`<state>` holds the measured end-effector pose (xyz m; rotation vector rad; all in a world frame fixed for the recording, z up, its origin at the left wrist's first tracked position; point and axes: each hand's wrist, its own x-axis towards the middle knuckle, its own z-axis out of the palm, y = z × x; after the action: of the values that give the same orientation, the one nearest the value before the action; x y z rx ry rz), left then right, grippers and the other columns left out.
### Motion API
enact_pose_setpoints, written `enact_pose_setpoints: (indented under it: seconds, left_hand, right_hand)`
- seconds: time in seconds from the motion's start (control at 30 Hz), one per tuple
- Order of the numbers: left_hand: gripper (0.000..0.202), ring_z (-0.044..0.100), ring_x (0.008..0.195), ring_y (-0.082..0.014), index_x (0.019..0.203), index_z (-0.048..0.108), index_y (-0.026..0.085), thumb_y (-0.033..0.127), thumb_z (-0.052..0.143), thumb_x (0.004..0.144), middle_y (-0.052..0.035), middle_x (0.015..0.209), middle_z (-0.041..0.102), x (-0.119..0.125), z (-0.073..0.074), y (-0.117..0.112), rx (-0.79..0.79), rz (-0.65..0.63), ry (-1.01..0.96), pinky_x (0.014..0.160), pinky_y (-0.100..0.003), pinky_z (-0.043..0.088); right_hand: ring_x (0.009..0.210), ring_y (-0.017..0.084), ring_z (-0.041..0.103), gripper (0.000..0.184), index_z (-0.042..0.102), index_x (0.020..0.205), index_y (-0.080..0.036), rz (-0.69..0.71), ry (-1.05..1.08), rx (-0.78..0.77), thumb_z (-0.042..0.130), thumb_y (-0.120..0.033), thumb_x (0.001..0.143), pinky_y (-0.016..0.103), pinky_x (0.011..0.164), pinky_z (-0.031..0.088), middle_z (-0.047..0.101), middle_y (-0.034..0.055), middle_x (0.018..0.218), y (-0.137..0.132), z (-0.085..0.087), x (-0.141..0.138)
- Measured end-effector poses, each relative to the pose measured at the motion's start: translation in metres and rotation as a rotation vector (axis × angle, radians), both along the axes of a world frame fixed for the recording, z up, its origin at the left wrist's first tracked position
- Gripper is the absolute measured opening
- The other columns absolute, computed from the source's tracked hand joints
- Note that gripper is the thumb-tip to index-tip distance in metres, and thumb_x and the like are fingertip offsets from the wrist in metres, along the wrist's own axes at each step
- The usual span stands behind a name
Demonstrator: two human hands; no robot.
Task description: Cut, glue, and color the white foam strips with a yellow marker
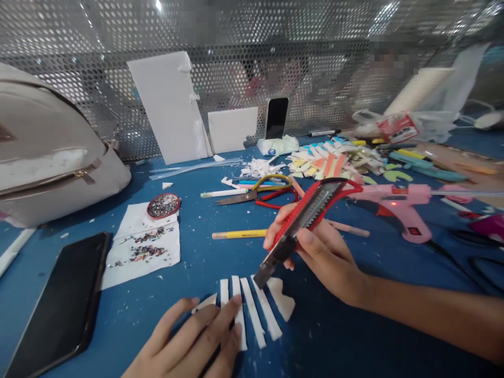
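My right hand (pixel 326 257) grips a red utility knife (pixel 303 220), its blade end slanting down to the left above the white strips. Several narrow white strips (pixel 252 312) lie side by side on the blue table, looking like foam or thick card. My left hand (pixel 197 336) rests with fingers spread over the leftmost strips, fingertips touching them. A wavy-edged white scrap (pixel 281 298) sits right of the strips, and another white scrap (pixel 207 303) shows partly behind my left fingers.
Behind the knife lie scissors (pixel 240 198), a yellow pen (pixel 240 234) and a pink glue gun (pixel 409 202) with its light on. At left are a phone (pixel 63 304), a paper sheet with beads (pixel 129 262), a red dish (pixel 163 206) and a backpack (pixel 51 152). Cut scraps (pixel 334 163) pile behind.
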<state>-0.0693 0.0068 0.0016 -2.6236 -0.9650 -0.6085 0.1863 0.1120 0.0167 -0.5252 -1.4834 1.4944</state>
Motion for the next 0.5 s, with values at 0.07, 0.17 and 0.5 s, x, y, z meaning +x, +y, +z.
enact_pose_setpoints:
  seconds: [0.07, 0.17, 0.5]
  left_hand:
    - [0.038, 0.055, 0.116, -0.0136, 0.111, 0.072, 0.025, 0.029, 0.034, 0.109, 0.0034, 0.133, 0.067, -0.001, 0.000, -0.001, 0.008, -0.008, 0.008, 0.127, -0.035, 0.006]
    - [0.028, 0.055, 0.116, -0.0164, 0.118, 0.070, 0.023, 0.035, 0.049, 0.104, -0.0005, 0.134, 0.067, -0.003, -0.001, -0.003, 0.037, -0.037, 0.037, 0.126, -0.038, 0.006]
    - [0.030, 0.059, 0.108, -0.0161, 0.114, 0.071, 0.022, 0.040, 0.051, 0.102, -0.0002, 0.123, 0.072, 0.004, 0.012, 0.002, 0.040, -0.067, 0.029, 0.125, -0.035, 0.010]
  right_hand:
    - [0.063, 0.013, 0.053, 0.030, 0.051, 0.116, -0.024, -0.024, -0.066, 0.071, 0.049, -0.051, 0.103, 0.023, 0.051, 0.042, 0.064, 0.0024, 0.086, 0.001, 0.009, 0.005]
    - [0.058, 0.013, 0.048, 0.041, 0.055, 0.107, -0.022, -0.003, -0.252, 0.206, 0.051, -0.062, 0.098, 0.023, 0.048, 0.036, 0.058, -0.0007, 0.074, 0.005, 0.036, 0.017]
    - [0.062, 0.025, 0.066, 0.014, 0.061, 0.091, -0.021, 0.071, -1.687, 0.854, 0.062, -0.035, 0.094, 0.029, 0.052, 0.022, 0.073, 0.0045, 0.080, -0.009, 0.058, 0.069]
